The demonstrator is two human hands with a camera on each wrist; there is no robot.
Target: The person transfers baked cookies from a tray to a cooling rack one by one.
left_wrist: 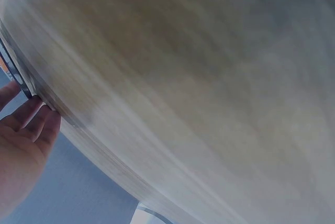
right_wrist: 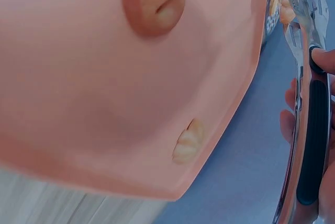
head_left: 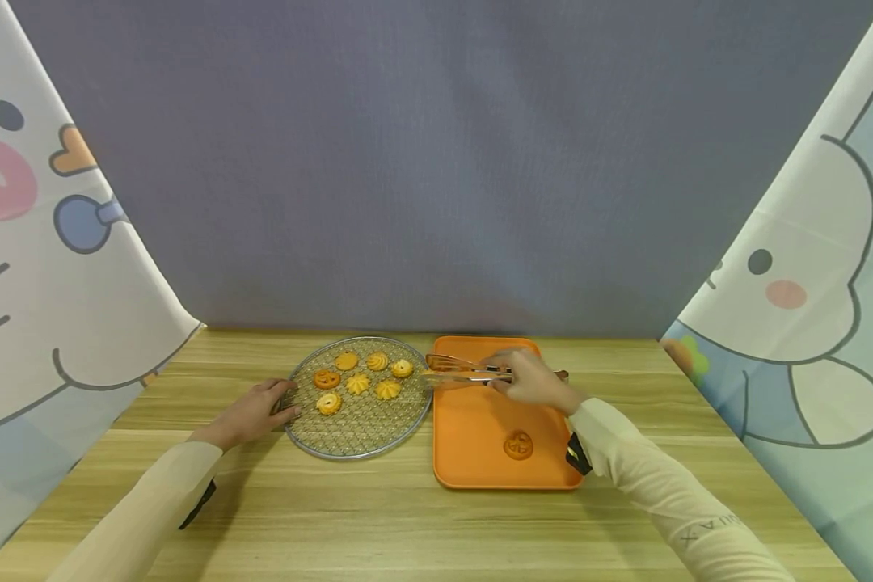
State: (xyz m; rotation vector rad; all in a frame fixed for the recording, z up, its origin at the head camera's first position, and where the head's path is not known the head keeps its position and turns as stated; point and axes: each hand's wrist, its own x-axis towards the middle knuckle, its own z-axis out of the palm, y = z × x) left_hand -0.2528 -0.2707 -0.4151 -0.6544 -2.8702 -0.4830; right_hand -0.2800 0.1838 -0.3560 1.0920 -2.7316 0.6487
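In the head view, my left hand (head_left: 258,411) holds the left rim of a round metal mesh tray (head_left: 356,440), its thumb and fingers at the edge. Several baked cookies, such as a star-shaped cookie (head_left: 358,383), lie on the mesh. My right hand (head_left: 525,378) grips metal food tongs (right_wrist: 314,135) with dark handle grips above an orange tray (head_left: 473,465). The tong tips reach the mesh tray's right rim; a cookie (right_wrist: 286,12) shows beside them, but whether they hold it is unclear. A round brown cookie (head_left: 518,444) with cut-outs rests on the orange tray.
A second, ridged cookie (right_wrist: 188,143) lies near a corner of the orange tray, hidden in the head view. Both trays sit side by side on a wooden table (head_left: 320,517). A grey curtain (head_left: 436,178) hangs behind, with cartoon-printed cloth at both sides.
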